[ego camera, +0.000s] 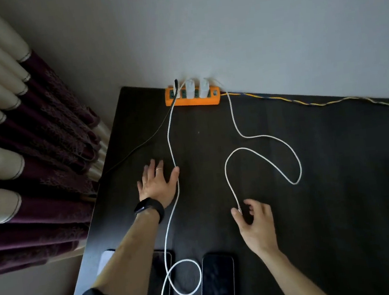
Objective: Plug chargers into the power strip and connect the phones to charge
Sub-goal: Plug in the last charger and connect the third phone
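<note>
Matt dark wood-grain table (339, 178), glossy orange plastic power strip (193, 103), glossy-screened phones (218, 284).

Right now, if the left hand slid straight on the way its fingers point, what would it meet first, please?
The left hand would likely meet the black cable first, across its path.

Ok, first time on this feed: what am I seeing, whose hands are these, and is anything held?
One camera, worn on a person's head, looks down at their bare hands; there is no machine. On the dark table, an orange power strip by the wall carries white chargers and a black plug. Phones lie at the near edge. The left hand lies spread flat beside one white cable. The right hand curls at the other cable's free end; whether it grips is unclear.
</note>
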`<state>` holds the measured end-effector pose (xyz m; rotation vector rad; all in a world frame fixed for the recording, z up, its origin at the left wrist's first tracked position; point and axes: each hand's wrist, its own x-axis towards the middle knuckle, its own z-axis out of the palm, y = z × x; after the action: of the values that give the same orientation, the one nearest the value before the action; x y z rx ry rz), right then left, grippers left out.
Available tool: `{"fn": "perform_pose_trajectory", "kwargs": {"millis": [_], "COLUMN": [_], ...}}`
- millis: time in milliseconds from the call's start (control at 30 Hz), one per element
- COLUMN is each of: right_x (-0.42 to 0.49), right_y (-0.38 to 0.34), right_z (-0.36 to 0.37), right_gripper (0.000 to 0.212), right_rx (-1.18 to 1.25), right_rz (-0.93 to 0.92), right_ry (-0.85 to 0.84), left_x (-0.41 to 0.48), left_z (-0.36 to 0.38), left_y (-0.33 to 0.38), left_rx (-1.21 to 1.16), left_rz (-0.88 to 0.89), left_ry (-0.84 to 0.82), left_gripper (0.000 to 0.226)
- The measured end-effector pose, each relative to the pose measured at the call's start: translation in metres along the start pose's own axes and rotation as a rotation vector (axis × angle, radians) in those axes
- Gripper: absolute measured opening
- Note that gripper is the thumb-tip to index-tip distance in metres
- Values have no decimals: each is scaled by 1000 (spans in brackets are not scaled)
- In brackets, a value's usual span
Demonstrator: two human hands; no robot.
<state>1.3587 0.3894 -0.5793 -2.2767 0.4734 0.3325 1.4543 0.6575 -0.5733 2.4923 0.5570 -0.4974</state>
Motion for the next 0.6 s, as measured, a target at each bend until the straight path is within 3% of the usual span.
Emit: {"fn": "perform_pose_trajectory", "kwargs": {"millis": [133,200,333,433,533,600], "right_x": [14,16,-12,-64,-116,-145], "right_y": [-9,-13,-10,3,25,40], "right_z": [-7,-17,-45,-80,-118,-143], "right_gripper": [14,11,13,5,4,6], "right_rx": [-249,-343,-185,-20,-70,-60], "right_rz": [-42,21,129,70,-121,-228], "right_ry": [-98,-202,-279,-294,-280,-236], "left_x": [-72,-112,-172,-207,-235,-253], "left_z": [10,17,28,31,32,35], "left_y": [15,28,58,74,89,98], "left_rx": [-100,-164,-264,-83,169,314], "left_rz": [2,61,125,323,592,760], "left_ry": [-20,-96,-179,-163,-105,-122], "left_gripper": [44,34,30,46,61,55]}}
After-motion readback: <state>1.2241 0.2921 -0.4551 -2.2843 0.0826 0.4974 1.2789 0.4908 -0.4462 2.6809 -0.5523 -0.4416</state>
